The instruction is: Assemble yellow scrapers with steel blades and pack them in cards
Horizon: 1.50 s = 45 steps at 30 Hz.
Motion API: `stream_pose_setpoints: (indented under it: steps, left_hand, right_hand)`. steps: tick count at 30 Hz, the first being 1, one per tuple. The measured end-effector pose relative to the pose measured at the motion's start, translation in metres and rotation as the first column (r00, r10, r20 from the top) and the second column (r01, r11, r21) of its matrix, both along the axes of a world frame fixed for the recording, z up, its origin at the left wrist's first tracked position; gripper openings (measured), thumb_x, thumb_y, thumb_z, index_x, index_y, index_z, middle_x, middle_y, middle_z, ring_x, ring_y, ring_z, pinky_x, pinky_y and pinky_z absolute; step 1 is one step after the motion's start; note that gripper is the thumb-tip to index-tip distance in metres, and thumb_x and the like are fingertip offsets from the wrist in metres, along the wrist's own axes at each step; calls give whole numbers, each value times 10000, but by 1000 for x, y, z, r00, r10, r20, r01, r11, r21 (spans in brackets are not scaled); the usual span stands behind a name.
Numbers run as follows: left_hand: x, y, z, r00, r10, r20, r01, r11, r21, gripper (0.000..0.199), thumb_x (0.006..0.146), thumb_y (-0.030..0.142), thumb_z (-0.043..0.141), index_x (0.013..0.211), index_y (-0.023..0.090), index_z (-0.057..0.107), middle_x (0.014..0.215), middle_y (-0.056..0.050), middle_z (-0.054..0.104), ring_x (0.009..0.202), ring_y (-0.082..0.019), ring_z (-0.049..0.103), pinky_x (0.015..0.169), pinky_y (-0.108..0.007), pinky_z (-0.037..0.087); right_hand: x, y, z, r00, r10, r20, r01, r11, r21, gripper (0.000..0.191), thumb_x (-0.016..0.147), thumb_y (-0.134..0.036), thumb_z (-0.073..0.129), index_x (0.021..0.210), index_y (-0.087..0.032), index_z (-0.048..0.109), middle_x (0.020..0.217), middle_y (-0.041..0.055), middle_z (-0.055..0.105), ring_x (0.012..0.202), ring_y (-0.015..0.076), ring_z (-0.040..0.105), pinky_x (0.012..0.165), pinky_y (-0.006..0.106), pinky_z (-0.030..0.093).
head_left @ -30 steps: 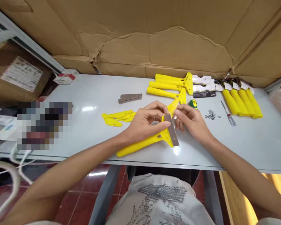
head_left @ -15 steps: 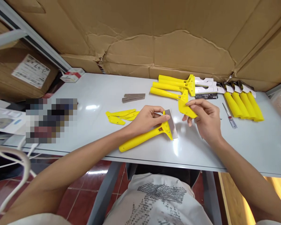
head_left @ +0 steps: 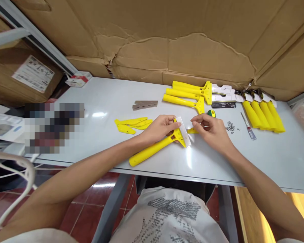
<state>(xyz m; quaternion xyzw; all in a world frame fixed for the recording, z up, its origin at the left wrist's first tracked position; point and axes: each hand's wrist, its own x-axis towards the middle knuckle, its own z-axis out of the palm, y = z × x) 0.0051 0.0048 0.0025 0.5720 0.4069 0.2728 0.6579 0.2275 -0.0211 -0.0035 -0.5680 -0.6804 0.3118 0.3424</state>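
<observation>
Near the front edge, a yellow scraper handle [head_left: 152,151] lies aslant with a metal blade [head_left: 183,132] across its head. My left hand [head_left: 164,127] pinches the head and the blade's upper end. To the right of the blade, my right hand [head_left: 209,130] has its fingers curled around a small yellow plate [head_left: 192,130], mostly hidden behind them. Several loose yellow plates [head_left: 126,129] lie left of my left hand, with thin metal blades [head_left: 145,105] behind them.
More yellow handles [head_left: 181,101] lie at the back, beside white and black packs [head_left: 223,101]. To the right are small screws [head_left: 230,127], a screwdriver [head_left: 250,130] and packed yellow scrapers [head_left: 264,113]. A green and yellow object [head_left: 211,113] shows behind my right hand.
My right hand has moved left and down with the yellow plate, close to the blade. The screws and the green and yellow object have come into sight. The blade now looks brighter.
</observation>
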Motion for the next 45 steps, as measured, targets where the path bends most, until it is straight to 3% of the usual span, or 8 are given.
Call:
stream_pose_setpoints:
  steps: [6,12,15,17,21,26,34,45]
  left_hand:
    - [-1,-1,0,997,-8,82,7,1000,13,347,861,469,789,866,160,630,661,32,624,571,-84,531,579,-220,397]
    - [-1,-4,1,995,-23,97,22,1000,11,379,895,509,768,910,151,643,751,15,655,629,-88,603,629,-221,490]
    - [-1,-5,-3,987,-81,139,91,993,-69,420,881,502,792,1042,151,626,913,-54,736,695,-140,713,687,-286,593]
    - [-2,-5,-5,985,-121,125,137,982,-127,462,869,473,813,1129,164,589,950,-85,759,669,-171,738,633,-309,614]
    - [-6,-3,-6,977,-170,126,192,963,-191,481,900,461,789,1200,166,557,796,-72,766,556,-170,698,523,-278,567]
    - [-6,1,-2,979,-102,176,144,959,-243,423,824,353,864,1098,120,643,865,-96,784,599,-110,675,568,-219,524]
    - [-5,-1,-5,973,-132,191,172,962,-211,363,849,334,838,1083,131,649,889,-94,783,658,-139,721,661,-263,578]
    - [-5,-2,-3,975,-128,184,164,968,-191,423,831,367,859,1112,126,654,883,-91,781,647,-140,718,655,-269,582]
  right_hand:
    - [-9,-10,5,922,116,-369,-224,938,-264,512,877,-395,773,1300,-230,536,720,-48,684,532,88,503,520,243,412]
    - [-13,-14,5,886,108,-451,-247,933,-262,504,865,-303,775,1300,-221,532,651,-88,609,536,68,479,533,212,387]
    - [-13,-13,6,889,85,-450,-208,951,-230,458,857,-299,781,1253,-205,571,651,-84,591,565,73,493,562,220,409]
    - [-12,-13,7,893,75,-445,-190,956,-221,472,839,-318,802,1242,-191,593,652,-79,588,557,75,491,552,227,409]
    - [-11,-12,6,881,43,-471,-167,960,-223,482,829,-345,813,1233,-180,609,690,-53,636,549,84,527,539,237,441]
    - [-8,-8,2,891,-4,-455,-93,977,-192,450,840,-327,791,1229,-186,613,712,-46,663,536,85,523,523,238,462]
    - [-3,-5,2,954,49,-297,-101,982,-163,369,868,-339,748,1192,-181,669,751,-21,686,585,103,570,575,261,476]
    - [-2,-5,4,986,74,-148,-93,988,-127,352,904,-381,709,1198,-189,684,767,-10,696,606,121,598,609,284,495]
